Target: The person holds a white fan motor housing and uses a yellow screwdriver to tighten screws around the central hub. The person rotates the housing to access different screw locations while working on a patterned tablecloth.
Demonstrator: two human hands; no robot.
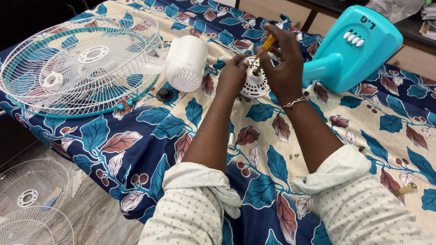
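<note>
White round plastic fan motor part point(254, 84), ribbed with vents, sits on the bedspread toward the far middle of the scene, and I have both my hands on it. My left hand point(234, 72) is closed around its left edge, pinning it to the cloth, I judge so that it cannot turn. My right hand point(284, 59) is closed on a screwdriver with a yellow handle point(268, 43). The handle sticks up and away to the far right; the shaft runs down and near-left into the middle of the part. Its long axis is therefore a steep diagonal, tip down. The part itself lies flat, round face up toward me, with no clear long axis. A thin bracelet point(294, 102) circles my right wrist, and both my dotted white sleeves are rolled back, probably to keep the cuffs clear.

Just left of the part stands a white cylindrical plastic motor cover point(186, 61), lying on its side with its vented end toward me. A small black knob point(164, 94) rests near it. Farther left lies a white wire fan guard with a teal rim point(79, 61), flat on the cloth. At far right a turquoise plastic fan base with white push buttons point(356, 45) lies tipped over. Everything rests on a blue and cream leaf-patterned bedspread point(136, 145). Tiny screws point(294, 155) lie near my right forearm. On the floor at near left are more white wire guards point(29, 199).
</note>
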